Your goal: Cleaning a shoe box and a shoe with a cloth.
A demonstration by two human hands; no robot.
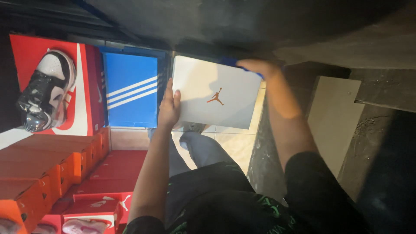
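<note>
- While both hands grip it, the grey box (214, 93) is held up in the air over the tiled floor (229, 145), with its lid facing the camera and a small orange figure at its middle.
- Left hand (169, 106) clasps the box's left edge, thumb on the lid, fingers behind it.
- Right hand (260, 67) curls over the box's top right corner; its fingertips are hidden behind the box.
- Just left of the grey box stands a blue box (131, 89) with three white stripes; the two look close, though I cannot tell if they touch.
- Further left is a red box (84, 93), and a black-and-white shoe (45, 95) rests on it.
- Orange boxes (39, 167) are stacked at the lower left, with a red-and-white box (95, 208) below them.
- Under the held box, the person's jeans (199, 149) and a grey shoe (195, 128) show above the floor.
</note>
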